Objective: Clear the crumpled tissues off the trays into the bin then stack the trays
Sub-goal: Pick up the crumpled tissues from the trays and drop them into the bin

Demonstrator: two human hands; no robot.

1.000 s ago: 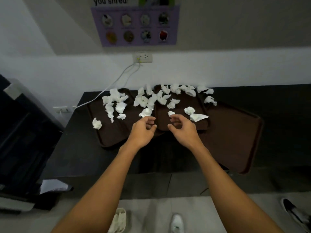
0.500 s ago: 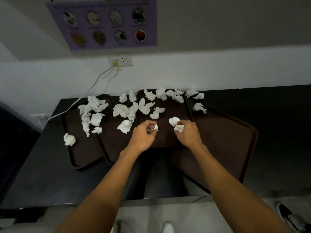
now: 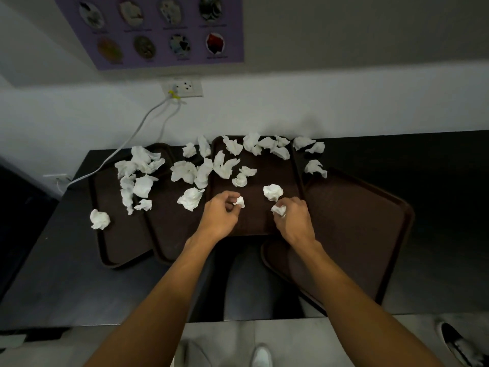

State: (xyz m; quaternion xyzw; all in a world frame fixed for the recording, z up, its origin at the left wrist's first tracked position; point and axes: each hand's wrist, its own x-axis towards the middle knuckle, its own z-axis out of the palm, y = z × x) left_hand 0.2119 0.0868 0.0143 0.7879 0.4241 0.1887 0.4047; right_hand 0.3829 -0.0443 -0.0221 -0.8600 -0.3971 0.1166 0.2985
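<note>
Two bare forearms reach up from the bottom of the frame, ending in the bare left hand [image 3: 219, 218] and bare right hand [image 3: 293, 221]. No sleeves, watch or rings show. At bottom centre, two pale shoe toes [image 3: 260, 356] peek out.

The crumpled tissues [image 3: 190, 198] are thin white paper, matt and soft-looking, creased into sharp folds. The ones pinched in the left hand [image 3: 219, 218] and right hand [image 3: 293, 221] look the same stock, pressed tighter. The trays [image 3: 352, 226] are dark brown, probably moulded plastic, with a fine pebbled texture on the floor and smoother raised rims that catch a faint sheen. The bench [image 3: 66, 282] is black and smooth, with a dull, low-gloss finish. The wall socket [image 3: 185, 87] is glossy white plastic, its cable [image 3: 132, 139] smooth and pale. The poster [image 3: 158, 30] is flat printed paper, slightly shiny.
</note>
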